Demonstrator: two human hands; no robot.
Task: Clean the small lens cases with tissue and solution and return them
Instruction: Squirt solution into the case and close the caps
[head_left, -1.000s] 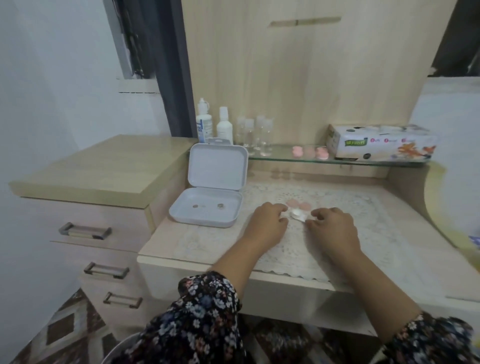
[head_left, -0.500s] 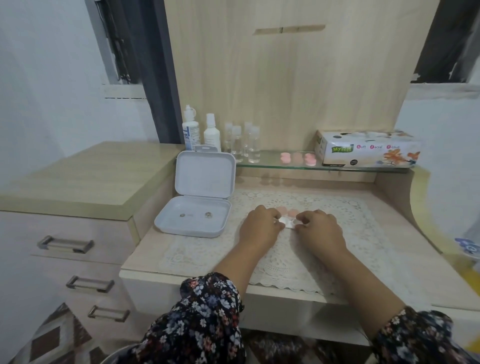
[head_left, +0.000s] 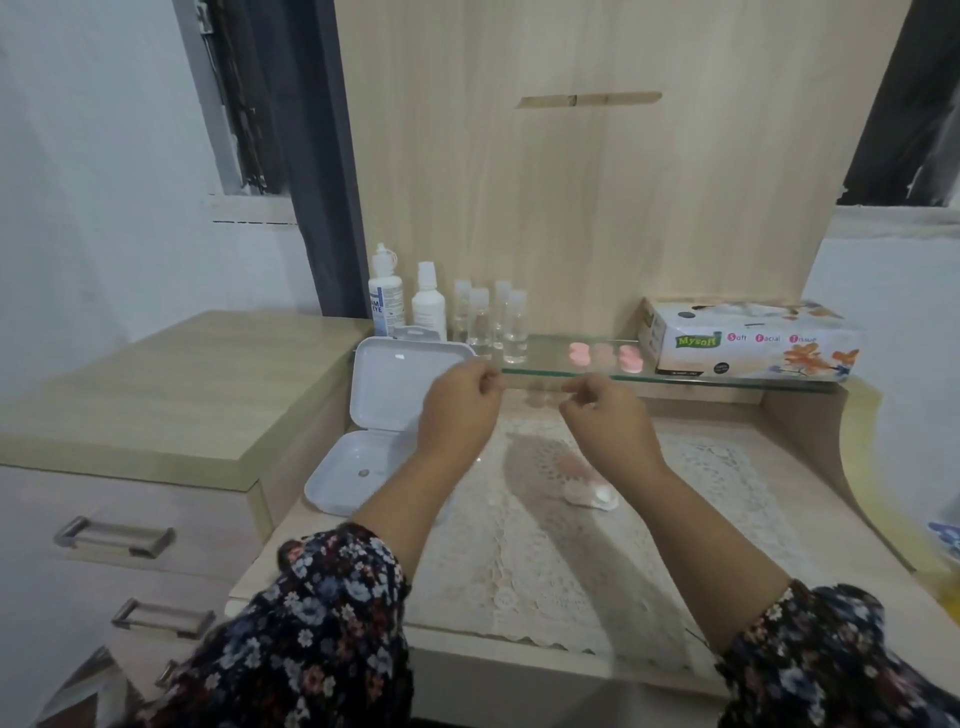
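Both grips (head_left: 462, 395) (head_left: 597, 405) curled (contents unclear) above mat (head_left: 519, 545).

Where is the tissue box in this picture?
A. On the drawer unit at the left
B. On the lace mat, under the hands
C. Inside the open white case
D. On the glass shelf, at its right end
D: the tissue box stands at the right end of the glass shelf, to the right of the small pink lens cases, far from the open white case.
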